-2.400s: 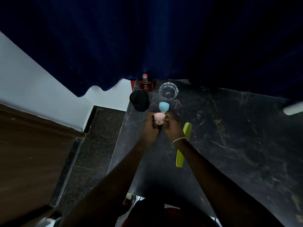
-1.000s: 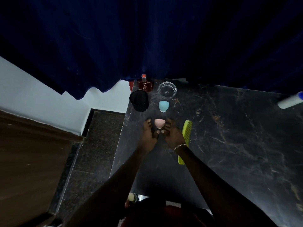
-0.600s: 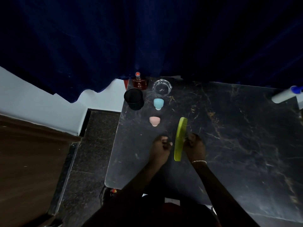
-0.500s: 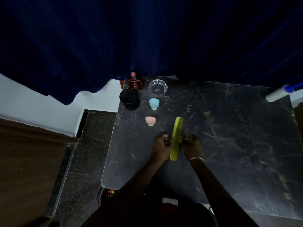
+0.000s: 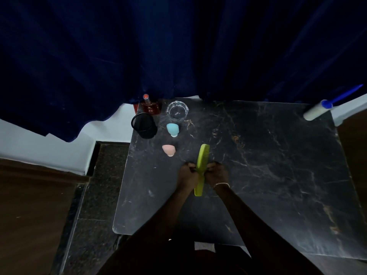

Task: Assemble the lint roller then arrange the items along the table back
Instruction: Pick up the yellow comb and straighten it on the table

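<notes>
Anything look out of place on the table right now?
The lint roller lies alone at the far right corner, overhanging the table edge. The pink sponge sits forward of the back-left cluster.

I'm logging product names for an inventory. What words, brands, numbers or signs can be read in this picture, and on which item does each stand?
Perfume bottle: a pale emblem and a line of print on its front, too small and blurred to read.
Lint roller, green comb, black mesh cup, glass ashtray, blue sponge, pink sponge: no print visible.
Nothing can be read for certain.
</notes>
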### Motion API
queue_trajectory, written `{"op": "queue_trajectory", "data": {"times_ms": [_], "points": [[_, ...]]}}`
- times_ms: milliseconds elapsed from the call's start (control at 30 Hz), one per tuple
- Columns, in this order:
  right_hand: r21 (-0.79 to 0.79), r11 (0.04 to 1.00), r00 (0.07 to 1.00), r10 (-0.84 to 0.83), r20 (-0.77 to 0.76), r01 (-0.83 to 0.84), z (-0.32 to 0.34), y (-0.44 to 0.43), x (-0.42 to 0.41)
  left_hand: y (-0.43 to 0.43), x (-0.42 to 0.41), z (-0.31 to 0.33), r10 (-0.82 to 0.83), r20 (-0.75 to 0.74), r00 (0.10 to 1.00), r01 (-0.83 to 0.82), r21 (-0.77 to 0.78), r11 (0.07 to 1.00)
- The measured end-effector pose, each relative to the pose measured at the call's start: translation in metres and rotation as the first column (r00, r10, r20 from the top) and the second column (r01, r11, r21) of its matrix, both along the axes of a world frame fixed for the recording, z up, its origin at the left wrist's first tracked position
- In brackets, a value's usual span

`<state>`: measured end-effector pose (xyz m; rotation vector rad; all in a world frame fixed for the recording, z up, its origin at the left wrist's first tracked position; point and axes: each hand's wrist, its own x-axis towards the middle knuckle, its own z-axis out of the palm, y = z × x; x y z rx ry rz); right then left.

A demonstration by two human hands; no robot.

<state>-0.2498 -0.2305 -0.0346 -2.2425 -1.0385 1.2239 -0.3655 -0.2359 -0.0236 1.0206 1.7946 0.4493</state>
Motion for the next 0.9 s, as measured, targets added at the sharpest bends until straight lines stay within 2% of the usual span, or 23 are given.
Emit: {"op": "queue_trajectory", "data": {"times_ms": [100, 233, 300, 333, 400, 467, 567, 633, 700, 767, 833, 900], "points": [[-0.004, 1.000, 0.998, 0.027, -0.052, -0.028, -0.001, -0.001, 0.004, 0.000, 0.005, -0.001, -0.022, -0.011, 1.000, 0.022, -0.018, 1.000], [-0.001, 0.998, 0.998, 0.062, -0.029, -0.062, -0.001, -0.002, 0.006, 0.003, 0.012, -0.002, -0.033, 0.016, 0.999, 0.033, -0.032, 0.999], [0.018, 0.998, 0.997, 0.056, -0.057, -0.055, 0.003, 0.004, 0.013, 0.008, 0.016, 0.001, 0.025, 0.093, 0.995, -0.022, -0.027, 0.999], [0.021, 0.998, 0.996, 0.060, -0.071, -0.059, 0.007, 0.008, 0.018, 0.012, 0.018, 0.005, 0.091, 0.180, 0.979, -0.084, -0.042, 0.996], [0.105, 0.989, 0.994, 0.103, -0.026, -0.100, 0.021, 0.019, 0.029, 0.027, 0.023, 0.019, 0.271, 0.389, 0.881, -0.234, -0.140, 0.962], [0.310, 0.942, 0.991, 0.127, 0.028, -0.130, 0.037, 0.028, 0.043, 0.047, 0.024, 0.031, 0.396, 0.510, 0.764, -0.309, -0.250, 0.918], [0.483, 0.840, 0.969, 0.222, 0.109, -0.247, 0.060, 0.041, 0.063, 0.071, 0.022, 0.048, 0.440, 0.638, 0.633, -0.275, -0.345, 0.897], [0.545, 0.774, 0.946, 0.281, 0.160, -0.322, 0.072, 0.050, 0.074, 0.080, 0.021, 0.057, 0.397, 0.704, 0.589, -0.204, -0.345, 0.916], [0.580, 0.712, 0.918, 0.319, 0.234, -0.395, 0.079, 0.059, 0.081, 0.087, 0.024, 0.062, 0.320, 0.750, 0.579, -0.130, -0.302, 0.944], [0.603, 0.683, 0.911, 0.304, 0.279, -0.412, 0.082, 0.069, 0.084, 0.094, 0.029, 0.061, 0.244, 0.752, 0.612, -0.108, -0.226, 0.968], [0.642, 0.698, 0.947, 0.263, 0.182, -0.317, 0.081, 0.078, 0.086, 0.099, 0.033, 0.059, 0.200, 0.705, 0.680, -0.128, -0.155, 0.980], [0.609, 0.772, 0.977, 0.209, 0.025, -0.181, 0.077, 0.086, 0.088, 0.102, 0.035, 0.056, 0.190, 0.656, 0.730, -0.163, -0.103, 0.981]]}}
